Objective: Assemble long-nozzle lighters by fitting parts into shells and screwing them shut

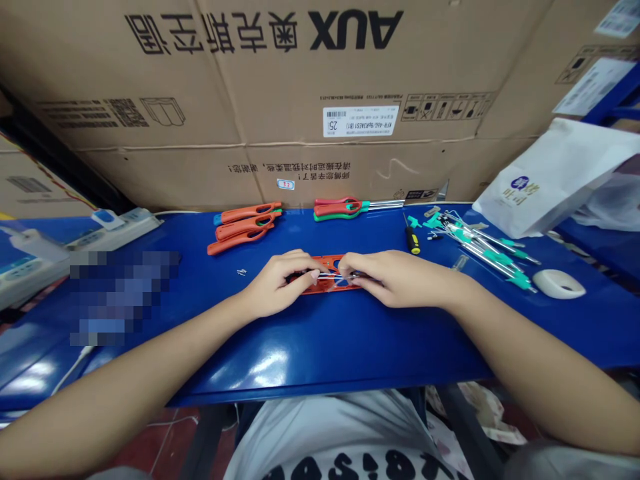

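Observation:
Open orange casing halves of a long-nosed lighter (327,287) lie on the blue table in front of me. Thin white wires (331,275) run across them between my hands. My left hand (275,283) is closed at the casing's left end, thumb and fingers pinching the wires. At the right end my right hand (395,277) is closed too, its fingertips pinched around the wires' other end. A small dark part shows by the right fingers; what it is I cannot make out. My fingers cover much of the casing.
Several orange lighter handles (245,228) lie behind on the left. Red and green lighters (350,208) lie beside a yellow-black screwdriver (412,239). Metal lighter tubes (493,257), a white mouse-shaped object (559,284) and a paper bag (550,180) are right; a power strip (120,233) is left.

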The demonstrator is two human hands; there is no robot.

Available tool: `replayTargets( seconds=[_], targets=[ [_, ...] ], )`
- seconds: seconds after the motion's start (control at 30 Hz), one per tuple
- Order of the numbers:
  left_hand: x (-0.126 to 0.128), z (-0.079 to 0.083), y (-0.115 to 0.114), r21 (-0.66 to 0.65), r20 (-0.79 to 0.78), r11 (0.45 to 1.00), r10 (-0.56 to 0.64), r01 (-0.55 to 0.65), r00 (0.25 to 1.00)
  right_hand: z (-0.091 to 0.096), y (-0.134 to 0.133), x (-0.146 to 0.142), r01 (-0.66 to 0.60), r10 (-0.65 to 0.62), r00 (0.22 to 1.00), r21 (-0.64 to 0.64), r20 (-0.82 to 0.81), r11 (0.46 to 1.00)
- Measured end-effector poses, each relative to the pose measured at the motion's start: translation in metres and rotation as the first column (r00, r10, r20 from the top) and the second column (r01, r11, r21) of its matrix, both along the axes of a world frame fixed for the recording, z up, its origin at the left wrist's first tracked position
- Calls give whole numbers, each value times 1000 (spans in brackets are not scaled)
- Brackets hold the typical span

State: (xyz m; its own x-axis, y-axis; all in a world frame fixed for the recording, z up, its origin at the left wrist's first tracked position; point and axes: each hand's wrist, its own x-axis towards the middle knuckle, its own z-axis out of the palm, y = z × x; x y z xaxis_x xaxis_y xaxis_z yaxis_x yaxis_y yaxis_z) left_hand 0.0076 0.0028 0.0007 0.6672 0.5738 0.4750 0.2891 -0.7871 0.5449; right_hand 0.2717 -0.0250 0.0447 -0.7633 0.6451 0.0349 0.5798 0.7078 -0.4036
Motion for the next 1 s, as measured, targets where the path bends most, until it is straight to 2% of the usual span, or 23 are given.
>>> replayTargets(
  seconds=[0.1,0.27,0.4,0.47,0.67,0.8,1.0],
  targets=[
    [-1,-3,2,33,-22,999,1,-1,1000,3,1,2,37,-37,998,4,47,999],
    [1,-4,1,78,-39,997,-18,21,999,5,5,6,57,-57,998,-14,27,998],
    [4,-5,0,65,-33,998,-18,20,999,5,11,8,99,-104,994,-175,-19,980],
    [5,-6,-1,55,-38,998,-13,15,999,3,15,10,107,-113,993,-212,-18,972],
    [8,-10,-3,37,-67,999,-26,29,997,-11,20,24,39,-46,994,-71,-96,997],
    [9,-12,-3,19,-67,999,-25,26,997,-19,20,34,5,-19,989,-96,-146,995],
    [7,-15,-1,-15,-93,1000,-20,19,995,-26,22,40,-1,-13,992,-112,-127,994]
  ],
)
